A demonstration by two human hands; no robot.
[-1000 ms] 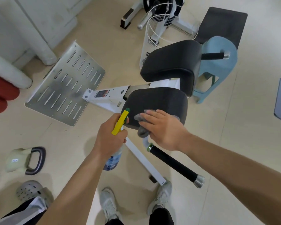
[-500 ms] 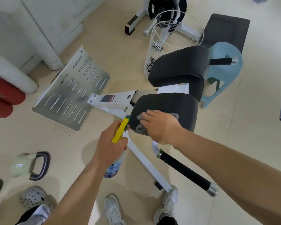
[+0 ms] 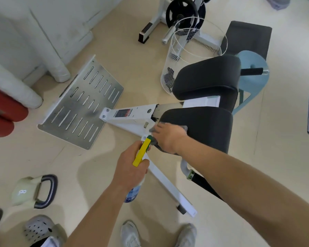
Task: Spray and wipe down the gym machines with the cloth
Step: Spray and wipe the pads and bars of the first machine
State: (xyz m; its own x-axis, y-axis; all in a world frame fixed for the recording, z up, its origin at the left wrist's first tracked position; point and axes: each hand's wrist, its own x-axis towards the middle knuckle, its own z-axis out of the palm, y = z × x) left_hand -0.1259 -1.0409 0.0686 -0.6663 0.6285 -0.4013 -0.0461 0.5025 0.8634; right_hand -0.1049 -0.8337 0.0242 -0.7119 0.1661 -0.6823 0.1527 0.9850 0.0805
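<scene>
1. Our right hand (image 3: 169, 138) has slid the one grey cloth (image 3: 185, 128) leftward, flat fingers pressing it on the nearer of two black pads (image 3: 209, 127).
2. Our left hand (image 3: 130, 168) grips the one spray bottle (image 3: 133, 194).

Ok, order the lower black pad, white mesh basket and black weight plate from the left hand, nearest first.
1. Lower black pad, just right of the left hand.
2. White mesh basket, farther ahead.
3. Black weight plate, at the far top.

A pale blue plastic stool (image 3: 248, 57) and a white wire-mesh basket (image 3: 169, 79) stood on the smooth beige floor (image 3: 284, 157).
</scene>
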